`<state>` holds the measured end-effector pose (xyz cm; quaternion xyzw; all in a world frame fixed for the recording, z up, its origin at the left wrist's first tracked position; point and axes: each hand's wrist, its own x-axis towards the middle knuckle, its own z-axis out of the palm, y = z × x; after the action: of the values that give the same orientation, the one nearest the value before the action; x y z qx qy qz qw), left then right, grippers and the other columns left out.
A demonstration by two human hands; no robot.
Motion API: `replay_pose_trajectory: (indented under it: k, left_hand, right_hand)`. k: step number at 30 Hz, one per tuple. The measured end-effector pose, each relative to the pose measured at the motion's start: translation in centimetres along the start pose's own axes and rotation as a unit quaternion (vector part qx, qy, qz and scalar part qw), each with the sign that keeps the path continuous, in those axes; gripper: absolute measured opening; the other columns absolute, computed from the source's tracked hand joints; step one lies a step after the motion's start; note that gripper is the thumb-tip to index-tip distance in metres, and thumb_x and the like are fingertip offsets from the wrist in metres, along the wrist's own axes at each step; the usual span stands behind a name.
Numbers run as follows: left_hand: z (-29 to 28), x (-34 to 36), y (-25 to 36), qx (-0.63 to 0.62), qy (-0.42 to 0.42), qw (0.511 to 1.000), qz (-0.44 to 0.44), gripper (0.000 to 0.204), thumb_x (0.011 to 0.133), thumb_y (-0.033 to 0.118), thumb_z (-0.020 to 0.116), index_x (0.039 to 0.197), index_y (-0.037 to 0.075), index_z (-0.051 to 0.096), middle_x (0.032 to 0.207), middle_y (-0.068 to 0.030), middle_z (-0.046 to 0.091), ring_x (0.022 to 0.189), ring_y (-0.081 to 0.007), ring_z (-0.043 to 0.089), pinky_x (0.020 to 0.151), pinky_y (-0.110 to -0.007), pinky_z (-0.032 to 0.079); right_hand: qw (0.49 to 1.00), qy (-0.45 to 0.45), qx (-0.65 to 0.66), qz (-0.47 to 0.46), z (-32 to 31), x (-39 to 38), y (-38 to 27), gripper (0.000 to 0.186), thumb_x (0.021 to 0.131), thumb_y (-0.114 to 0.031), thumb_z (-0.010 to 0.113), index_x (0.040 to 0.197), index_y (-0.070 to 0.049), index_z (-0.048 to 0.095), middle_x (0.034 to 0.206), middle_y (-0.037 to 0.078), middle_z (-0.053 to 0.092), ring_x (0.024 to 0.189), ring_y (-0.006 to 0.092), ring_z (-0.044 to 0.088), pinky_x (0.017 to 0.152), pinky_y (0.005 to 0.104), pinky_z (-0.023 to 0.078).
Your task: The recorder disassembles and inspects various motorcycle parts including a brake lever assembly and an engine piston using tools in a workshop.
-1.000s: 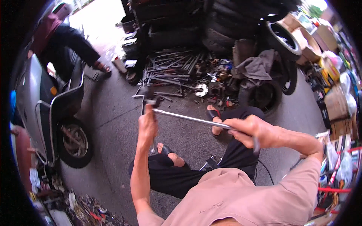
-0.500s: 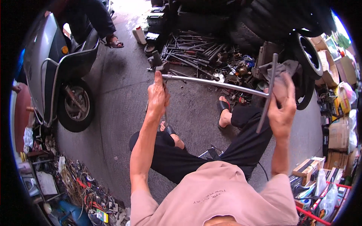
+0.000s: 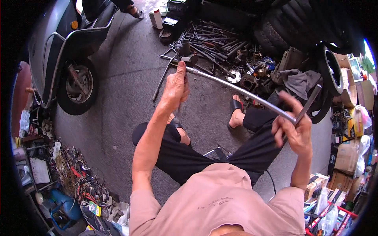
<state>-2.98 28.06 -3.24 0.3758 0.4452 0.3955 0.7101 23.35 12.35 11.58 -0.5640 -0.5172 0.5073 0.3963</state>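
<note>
Between both grips runs a T-handled wrench point(image 3: 244, 92) — likely stiff, hefty, best taken by its crossbar point(image 3: 308, 103). The left hand point(image 3: 176, 86) is closed, contents hidden; whether the blurred right hand point(image 3: 295, 131) grips is unclear.

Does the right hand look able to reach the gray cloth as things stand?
Probably not without leaning: the right hand is busy at the T-handle wrench, and the gray cloth seems lower and farther forward.

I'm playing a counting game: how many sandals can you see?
3: the wearer's left sandal, right sandal, and another person's sandal, top left. More may be hidden.
</note>
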Motion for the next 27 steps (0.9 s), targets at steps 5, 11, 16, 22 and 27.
replay_pose_trajectory:
  k: [5, 11, 16, 22, 27]
  left_hand:
    - [-0.7, -0.6, -0.5, 0.053, -0.064, 0.991, -0.102, 0.055, 0.083, 0.064, 0.044, 0.057, 0.017, 0.028, 0.046, 0.0078, 0.021, 0.035, -0.0040, 0.018, 0.033, -0.024, 0.011]
    - [0.0, -0.8, -1.6, 0.135, -0.037, 0.989, -0.057, 0.056, 0.083, 0.064, 0.042, 0.057, 0.017, 0.031, 0.046, 0.0081, 0.022, 0.035, -0.0036, 0.018, 0.033, -0.023, 0.011]
    - [0.0, -0.4, -0.9, 0.075, -0.056, 0.995, -0.038, 0.056, 0.084, 0.065, 0.039, 0.058, 0.017, 0.029, 0.045, 0.0070, 0.022, 0.035, -0.0043, 0.018, 0.033, -0.024, 0.011]
    - [-1.4, -0.2, -0.4, 0.148, -0.012, 0.987, -0.067, 0.057, 0.084, 0.066, 0.039, 0.058, 0.016, 0.029, 0.045, 0.0074, 0.022, 0.035, -0.0039, 0.018, 0.032, -0.023, 0.012]
    - [-1.3, 0.3, -0.3, 0.149, -0.012, 0.982, -0.117, 0.056, 0.083, 0.066, 0.041, 0.058, 0.017, 0.031, 0.045, 0.0080, 0.022, 0.034, -0.0039, 0.019, 0.032, -0.023, 0.012]
  right_hand:
    - [0.969, -0.083, -0.219, -0.082, -2.2, 0.5, -1.4, 0.057, 0.079, 0.014, 0.042, 0.134, -0.001, 0.034, 0.068, 0.007, 0.053, 0.047, 0.0068, 0.050, 0.041, 0.0178, 0.038]
    - [0.942, -0.300, -0.011, 0.149, 1.8, -1.4, -1.8, 0.054, 0.091, -0.011, 0.052, 0.138, -0.004, 0.027, 0.070, 0.002, 0.054, 0.058, 0.0048, 0.042, 0.054, 0.0202, 0.038]
    - [0.965, -0.208, -0.133, 0.086, 1.2, -1.1, -1.4, 0.055, 0.089, 0.003, 0.044, 0.139, -0.008, 0.025, 0.113, 0.008, 0.056, 0.061, 0.0056, 0.046, 0.057, 0.0211, 0.041]
    - [0.800, -0.326, -0.494, -0.099, 2.1, 0.4, -1.0, 0.061, 0.081, -0.005, 0.046, 0.138, -0.005, 0.025, 0.064, 0.013, 0.056, 0.054, 0.0271, 0.060, 0.050, 0.0364, 0.049]
    - [0.679, -0.304, -0.650, -0.157, 1.8, 1.1, 0.3, 0.060, 0.082, -0.007, 0.048, 0.138, -0.007, 0.028, 0.055, 0.008, 0.049, 0.041, 0.0210, 0.052, 0.035, 0.0352, 0.042]
